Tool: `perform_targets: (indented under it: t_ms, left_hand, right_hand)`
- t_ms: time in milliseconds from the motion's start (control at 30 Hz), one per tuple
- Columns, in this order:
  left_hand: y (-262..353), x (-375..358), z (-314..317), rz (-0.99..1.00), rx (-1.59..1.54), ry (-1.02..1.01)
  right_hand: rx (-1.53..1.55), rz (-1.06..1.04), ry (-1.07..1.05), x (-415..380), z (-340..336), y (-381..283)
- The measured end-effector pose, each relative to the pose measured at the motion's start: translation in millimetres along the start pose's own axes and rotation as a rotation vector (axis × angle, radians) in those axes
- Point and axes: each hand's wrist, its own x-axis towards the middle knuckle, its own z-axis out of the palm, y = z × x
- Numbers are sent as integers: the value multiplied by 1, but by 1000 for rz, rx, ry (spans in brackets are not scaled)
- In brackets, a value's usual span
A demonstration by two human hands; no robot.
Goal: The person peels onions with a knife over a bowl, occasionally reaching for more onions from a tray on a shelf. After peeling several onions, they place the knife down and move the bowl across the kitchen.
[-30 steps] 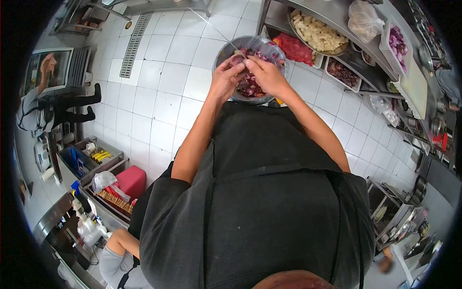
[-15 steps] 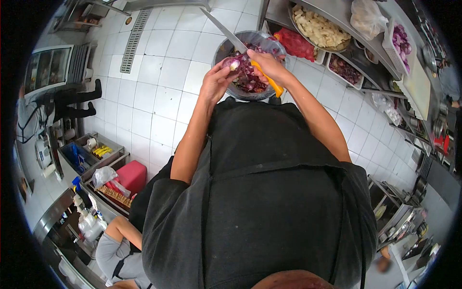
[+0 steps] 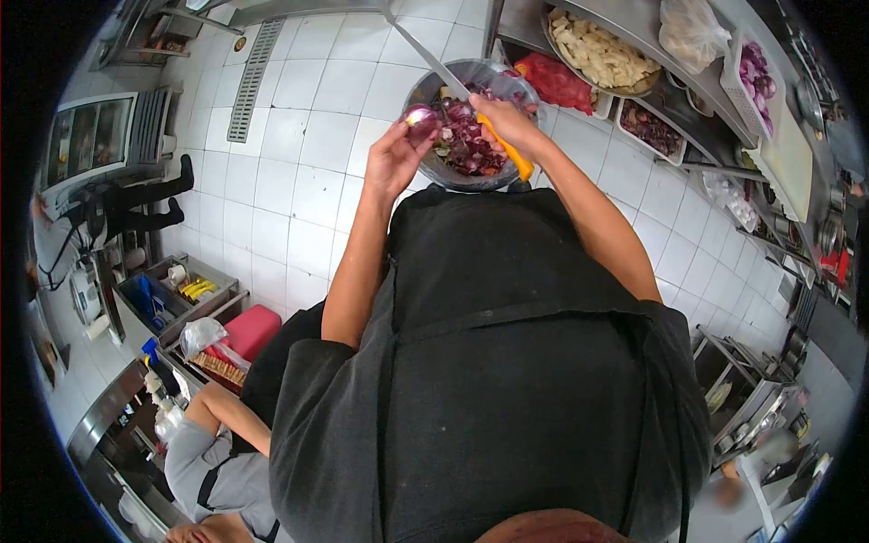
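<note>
My left hand (image 3: 393, 159) holds a red onion (image 3: 422, 118) between its fingertips, over the left rim of a bucket. In my right hand (image 3: 509, 127) is a knife with a yellow handle (image 3: 518, 161); its long blade (image 3: 425, 52) points up and to the left, across the bucket, clear of the onion. The dark grey bucket (image 3: 418, 89) stands on the floor in front of my apron. Purple onion skins (image 3: 471, 145) and some paler scraps fill it.
At the right, a steel counter carries a pan of pale cut pieces (image 3: 597, 50), a white basket of red onions (image 3: 757, 81) and a cutting board (image 3: 786, 172). A red net bag (image 3: 554, 83) lies beside the bucket. Other people (image 3: 226, 471) are at the left.
My left hand has moved slightly left and down with the onion, which now shows more of its surface. The knife has come away from the onion, its blade a little lower.
</note>
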Motion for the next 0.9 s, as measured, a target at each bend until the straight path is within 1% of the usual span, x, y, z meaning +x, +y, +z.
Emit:
perform_targets:
  t_ms: [33, 200, 300, 333, 400, 500, 600, 633, 733, 767, 867, 900]
  left_hand:
    - [3, 0, -3, -11, -28, -16]
    - [5, 1, -10, 18, -45, 108]
    - [5, -3, -7, 58, 54, 151]
    - [6, -4, -5, 71, 97, 159]
    - [7, -5, -5, 85, 140, 129]
    - [6, -7, -4, 93, 156, 96]
    - [5, -3, 3, 110, 199, 84]
    - [2, 0, 5, 113, 221, 81]
    - [-4, 8, 8, 85, 230, 47]
    - [-3, 11, 8, 42, 143, 48]
    - [-4, 17, 14, -15, 114, 4]
    - [-4, 19, 17, -10, 158, 7]
  right_hand:
    - [-14, 21, 3, 3, -3, 2]
    - [-73, 94, 53, 18, -1, 11]
    - [-140, 7, 139, 23, 8, 17]
    - [-140, -8, 118, 24, 9, 19]
    - [-138, -37, 75, 26, 10, 20]
    - [-216, 41, 58, 28, 7, 18]
    - [-160, 57, 76, 36, 4, 24]
    - [-142, 20, 83, 33, 2, 25]
    - [-118, -55, 137, 27, -2, 32]
    - [-132, -63, 166, 25, -2, 33]
    - [-250, -67, 252, 10, -5, 28]
    - [-274, -78, 275, 0, -3, 25]
